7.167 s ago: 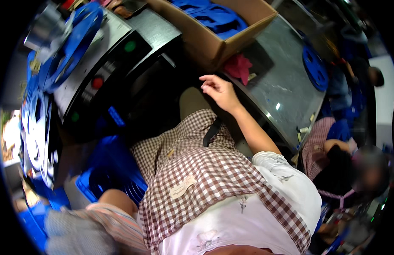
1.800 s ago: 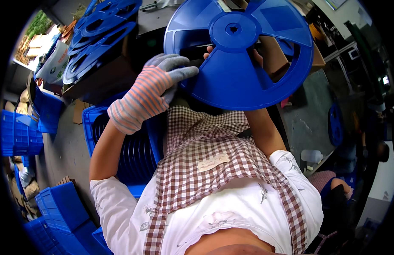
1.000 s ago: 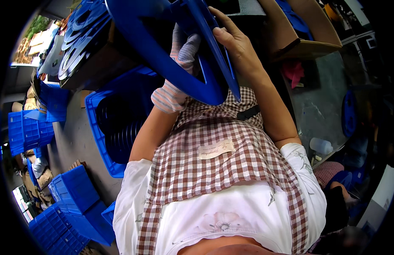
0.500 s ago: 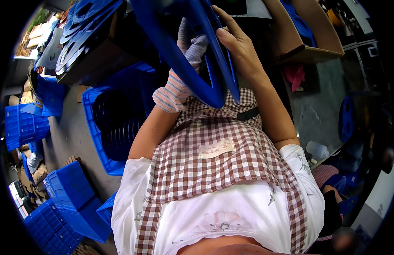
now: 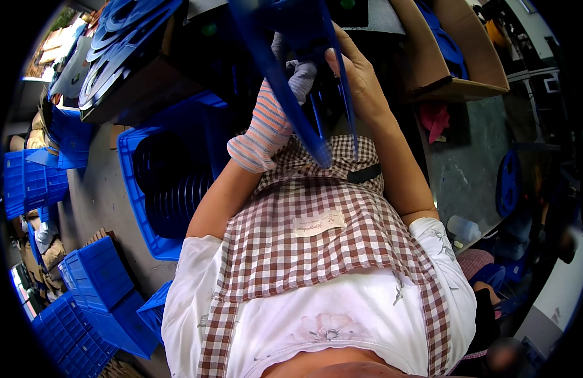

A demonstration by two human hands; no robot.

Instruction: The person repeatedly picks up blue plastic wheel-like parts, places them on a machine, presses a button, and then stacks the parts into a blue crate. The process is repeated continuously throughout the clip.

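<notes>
grey floor [image 5: 97, 198] below; left hand [image 5: 271, 113] and right hand [image 5: 359, 79] hold blue reel [image 5: 274, 79]

Head camera: left one of a side-by-side pair of wide fisheyes, head-worn, facing down, upright
Apron [image 5: 307, 261]: middle, seen from above
Shirt [image 5: 342, 309]: close below the lens, at 6 o'clock
Left hand [image 5: 272, 104]: farther, at 12 o'clock
Right hand [image 5: 362, 80]: likewise, at 1 o'clock
Floor [image 5: 96, 201]: farther off, at 9 o'clock
</notes>
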